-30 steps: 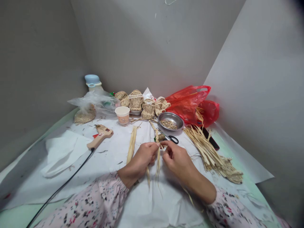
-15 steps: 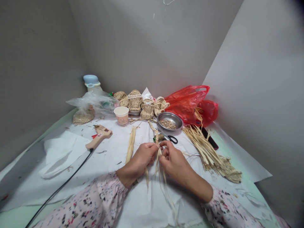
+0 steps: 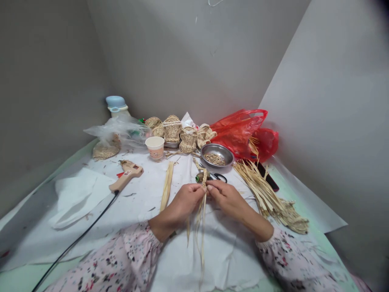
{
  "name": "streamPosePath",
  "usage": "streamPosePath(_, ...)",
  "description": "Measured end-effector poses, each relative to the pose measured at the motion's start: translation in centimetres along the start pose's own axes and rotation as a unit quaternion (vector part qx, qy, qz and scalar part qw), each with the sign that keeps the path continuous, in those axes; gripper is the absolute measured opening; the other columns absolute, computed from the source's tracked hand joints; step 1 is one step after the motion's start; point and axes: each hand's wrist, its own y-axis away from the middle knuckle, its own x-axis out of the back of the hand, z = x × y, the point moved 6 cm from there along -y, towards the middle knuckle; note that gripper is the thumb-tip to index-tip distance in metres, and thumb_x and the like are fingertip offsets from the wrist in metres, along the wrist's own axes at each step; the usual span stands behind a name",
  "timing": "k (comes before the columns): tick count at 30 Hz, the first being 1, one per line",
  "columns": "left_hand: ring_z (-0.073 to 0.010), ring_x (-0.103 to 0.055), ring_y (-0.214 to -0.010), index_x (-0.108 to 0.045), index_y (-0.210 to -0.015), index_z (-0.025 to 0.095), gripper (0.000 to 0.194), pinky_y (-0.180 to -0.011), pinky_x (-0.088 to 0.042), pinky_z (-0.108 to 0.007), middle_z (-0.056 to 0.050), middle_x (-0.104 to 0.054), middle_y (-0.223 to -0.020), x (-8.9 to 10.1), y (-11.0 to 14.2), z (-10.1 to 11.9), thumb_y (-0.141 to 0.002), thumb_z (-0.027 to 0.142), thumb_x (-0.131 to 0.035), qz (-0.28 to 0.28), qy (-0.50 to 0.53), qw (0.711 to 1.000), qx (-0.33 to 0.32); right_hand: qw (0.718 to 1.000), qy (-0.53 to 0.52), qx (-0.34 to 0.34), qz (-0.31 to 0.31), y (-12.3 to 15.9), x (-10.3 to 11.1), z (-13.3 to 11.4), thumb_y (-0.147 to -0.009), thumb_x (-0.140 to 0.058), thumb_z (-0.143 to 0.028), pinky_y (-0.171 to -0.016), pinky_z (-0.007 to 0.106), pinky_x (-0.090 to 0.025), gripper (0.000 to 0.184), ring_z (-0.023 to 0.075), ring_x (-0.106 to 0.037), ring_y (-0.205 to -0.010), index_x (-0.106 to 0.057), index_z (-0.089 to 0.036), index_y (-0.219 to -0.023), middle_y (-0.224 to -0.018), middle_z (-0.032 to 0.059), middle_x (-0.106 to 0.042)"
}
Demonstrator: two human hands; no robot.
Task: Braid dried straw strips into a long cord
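My left hand (image 3: 188, 201) and my right hand (image 3: 226, 198) meet at the middle of the white paper sheet (image 3: 225, 251). Both pinch a narrow plaited straw braid (image 3: 204, 178) between thumbs and fingertips. Loose straw strands (image 3: 201, 231) hang from the braid, below my fingers. Just beyond my fingertips lie a thread spool (image 3: 199, 177) and black-handled scissors (image 3: 219, 177). A flat bundle of straw strips (image 3: 167, 186) lies left of my left hand, and a larger straw bundle (image 3: 261, 190) lies right of my right hand.
Woven straw pieces (image 3: 172, 129) stand at the back beside a steel bowl (image 3: 216, 155), a paper cup (image 3: 154, 147) and a red plastic bag (image 3: 243, 134). On the left are a hot glue gun (image 3: 127, 174) with a black cord (image 3: 79, 231) and a white tissue (image 3: 75, 198).
My hands have come closer together around the braid, and both now pinch it higher up. The loose strands hang straighter below them.
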Motion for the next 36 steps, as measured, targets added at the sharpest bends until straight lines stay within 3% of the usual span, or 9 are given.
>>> streamPosePath(4,-0.0064,-0.021,-0.044,-0.052,-0.070,0.016,0.026,-0.043,-0.016,-0.020,0.009,-0.029,-0.049,-0.4,0.1,0.3,-0.077,0.041,-0.050,-0.011,-0.026,1.000,0.005,0.997,-0.068,-0.036,-0.014,-0.1,-0.4,0.9,-0.087,-0.042,-0.024,-0.067,0.025,-0.041,0.022,0.0146,-0.056,-0.072,-0.063,-0.017,-0.085,-0.078,0.0018,-0.064)
streamPosePath(10,-0.0084,-0.027,-0.047,-0.050,-0.065,0.017,0.026,-0.047,-0.021,-0.021,0.008,-0.032,-0.049,-0.1,0.2,0.6,-0.079,0.038,-0.044,0.031,-0.129,0.991,-0.020,0.993,-0.086,-0.075,0.014,0.1,-0.2,1.8,-0.082,-0.050,-0.024,-0.066,0.026,-0.042,0.014,0.0147,-0.057,-0.069,-0.062,-0.017,-0.080,-0.073,0.0009,-0.064)
streamPosePath(17,-0.0112,-0.036,-0.058,-0.051,-0.065,0.017,0.025,-0.056,-0.029,-0.022,0.005,-0.041,-0.059,0.4,0.0,1.1,-0.079,0.036,-0.042,0.036,-0.187,0.978,-0.081,0.983,-0.171,-0.054,-0.027,-0.2,-0.9,1.8,-0.081,-0.050,-0.023,-0.068,0.025,-0.042,0.017,0.0141,-0.057,-0.074,-0.065,-0.017,-0.086,-0.080,0.0014,-0.066)
streamPosePath(22,-0.0107,-0.032,-0.055,-0.050,-0.064,0.017,0.027,-0.053,-0.027,-0.022,0.006,-0.036,-0.057,0.4,-0.1,0.8,-0.080,0.037,-0.042,0.031,-0.211,0.975,-0.065,0.983,-0.172,-0.069,-0.016,0.0,-0.9,2.2,-0.080,-0.052,-0.024,-0.068,0.025,-0.043,0.017,0.0144,-0.057,-0.073,-0.066,-0.016,-0.081,-0.078,0.0023,-0.066)
streamPosePath(28,-0.0127,-0.039,-0.061,-0.046,-0.063,0.018,0.026,-0.057,-0.029,-0.023,0.005,-0.041,-0.060,0.2,0.1,1.0,-0.081,0.035,-0.039,0.031,-0.240,0.966,-0.088,0.992,-0.100,-0.080,0.024,0.2,-0.6,2.2,-0.080,-0.052,-0.026,-0.058,0.023,-0.039,0.015,0.0131,-0.053,-0.061,-0.063,-0.017,-0.075,-0.067,0.0002,-0.063)
streamPosePath(36,-0.0144,-0.044,-0.063,-0.051,-0.066,0.017,0.027,-0.058,-0.031,-0.024,0.003,-0.048,-0.062,0.2,0.4,1.5,-0.081,0.034,-0.037,0.034,-0.258,0.961,-0.090,0.993,-0.108,-0.043,0.009,0.0,-0.7,1.5,-0.082,-0.049,-0.024,-0.067,0.025,-0.042,0.018,0.0149,-0.058,-0.071,-0.065,-0.018,-0.078,-0.075,0.0012,-0.066)
